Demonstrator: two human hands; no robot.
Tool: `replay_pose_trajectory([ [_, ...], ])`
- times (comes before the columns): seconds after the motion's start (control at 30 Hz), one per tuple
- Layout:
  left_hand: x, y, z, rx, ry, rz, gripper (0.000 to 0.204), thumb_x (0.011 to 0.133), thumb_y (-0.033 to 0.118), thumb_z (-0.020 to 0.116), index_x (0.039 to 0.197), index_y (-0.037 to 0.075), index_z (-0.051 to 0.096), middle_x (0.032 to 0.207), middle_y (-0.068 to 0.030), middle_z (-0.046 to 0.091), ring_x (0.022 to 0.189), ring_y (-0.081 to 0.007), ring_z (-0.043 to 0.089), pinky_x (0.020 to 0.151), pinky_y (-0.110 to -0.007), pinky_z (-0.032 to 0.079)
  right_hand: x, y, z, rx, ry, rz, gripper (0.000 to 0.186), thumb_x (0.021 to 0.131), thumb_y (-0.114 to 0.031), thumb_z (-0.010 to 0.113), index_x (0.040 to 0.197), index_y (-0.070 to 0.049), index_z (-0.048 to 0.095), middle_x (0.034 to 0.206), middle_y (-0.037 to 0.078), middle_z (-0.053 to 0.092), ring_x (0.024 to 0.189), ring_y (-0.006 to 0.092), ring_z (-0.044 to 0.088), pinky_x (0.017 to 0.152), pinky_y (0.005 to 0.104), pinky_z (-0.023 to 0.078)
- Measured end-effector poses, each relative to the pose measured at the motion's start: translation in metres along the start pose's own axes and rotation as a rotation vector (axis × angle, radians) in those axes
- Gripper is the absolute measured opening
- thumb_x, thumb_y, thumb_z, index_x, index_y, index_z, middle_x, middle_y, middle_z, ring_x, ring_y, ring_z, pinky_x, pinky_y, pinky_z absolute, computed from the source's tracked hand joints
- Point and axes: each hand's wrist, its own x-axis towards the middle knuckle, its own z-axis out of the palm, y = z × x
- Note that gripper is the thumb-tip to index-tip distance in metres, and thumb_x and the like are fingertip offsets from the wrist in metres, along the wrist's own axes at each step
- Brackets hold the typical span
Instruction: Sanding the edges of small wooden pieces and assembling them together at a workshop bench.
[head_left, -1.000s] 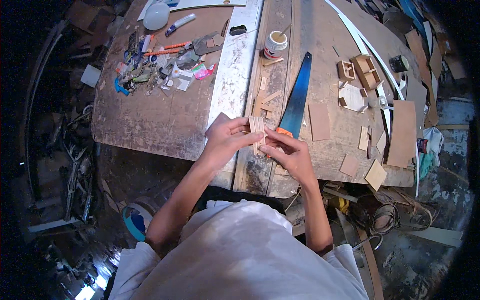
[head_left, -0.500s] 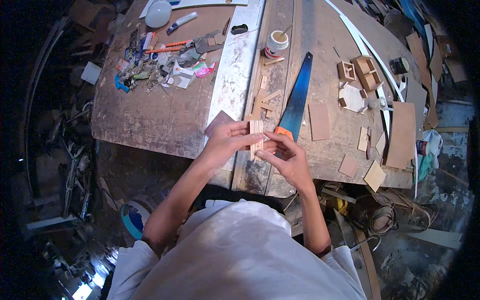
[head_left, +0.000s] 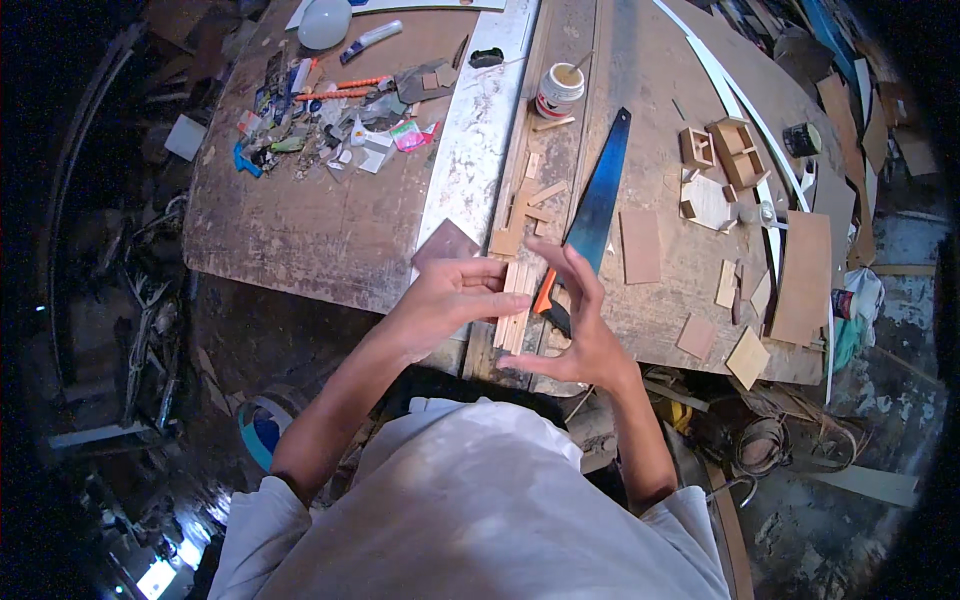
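A small bundle of pale wooden strips [head_left: 512, 328] is pinched between the thumb and fingers of my left hand [head_left: 445, 300], over the table's near edge. My right hand [head_left: 585, 335] is at the right of the bundle, its fingers spread. The right thumb reaches to the bundle's lower end; whether it touches, I cannot tell. Just beyond my right hand lies a handsaw [head_left: 597, 200] with a blue blade and an orange and black handle, partly covered by my fingers. A flat brown square [head_left: 447, 240] lies past my left hand.
Small wooden offcuts [head_left: 540, 195] lie ahead of my hands, below a glue jar [head_left: 560, 90] with a stick in it. Small wooden boxes [head_left: 735, 150] and thin panels [head_left: 640, 245] are at the right. Scraps [head_left: 340, 130] clutter the far left.
My right hand has let go of the strips and spread its fingers. The strips, in my left hand, have come slightly nearer to me and tilted a little.
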Motion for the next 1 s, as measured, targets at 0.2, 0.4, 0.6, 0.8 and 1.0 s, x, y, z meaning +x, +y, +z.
replay_pose_trajectory([
  [0.2,-0.005,0.007,0.002,0.034,-0.029,0.006,0.037,0.087,0.009,0.073,0.119,-0.005,0.063,0.109,-0.0105,0.069,0.099,-0.0151,0.066,0.09,-0.03,0.051,0.008,-0.005,0.001,0.055,-0.027,-0.082,0.128,0.062,-0.013,0.093,0.153,-0.016,0.003,0.141,0.024,0.045,0.131,0.0365,0.047,0.111,0.0501,0.034],
  [0.4,-0.008,0.011,0.005,0.044,-0.047,-0.004,0.035,0.087,0.007,0.073,0.118,-0.006,0.063,0.107,-0.0106,0.069,0.098,-0.0154,0.066,0.089,-0.03,0.051,0.0,-0.001,0.005,0.13,0.018,-0.068,0.126,0.061,-0.013,0.093,0.153,-0.014,0.008,0.14,0.023,0.046,0.131,0.0362,0.047,0.111,0.0502,0.034],
  [0.6,-0.006,0.009,0.006,0.017,-0.083,-0.021,0.035,0.088,0.01,0.072,0.118,-0.005,0.064,0.107,-0.0106,0.069,0.099,-0.0132,0.066,0.087,-0.027,0.051,-0.004,-0.001,0.003,0.111,0.034,-0.069,0.116,0.063,-0.013,0.092,0.152,-0.012,0.016,0.141,0.022,0.046,0.13,0.0356,0.048,0.109,0.0476,0.038],
  [0.8,-0.003,0.01,0.007,0.008,-0.056,-0.039,0.036,0.086,0.007,0.073,0.117,-0.007,0.062,0.106,-0.0119,0.069,0.098,-0.0161,0.067,0.089,-0.03,0.051,-0.007,0.001,0.004,0.074,0.037,-0.038,0.116,0.063,-0.014,0.092,0.151,-0.01,0.017,0.141,0.021,0.046,0.131,0.0353,0.048,0.109,0.0471,0.038],
  [1.0,0.0,0.007,0.006,0.025,-0.06,-0.054,0.036,0.085,0.007,0.074,0.116,-0.006,0.062,0.107,-0.012,0.069,0.098,-0.0167,0.067,0.089,-0.031,0.052,-0.002,0.0,0.017,0.144,0.125,-0.124,0.116,0.063,-0.013,0.092,0.152,-0.01,0.018,0.141,0.021,0.046,0.13,0.0342,0.048,0.109,0.0467,0.038],
])
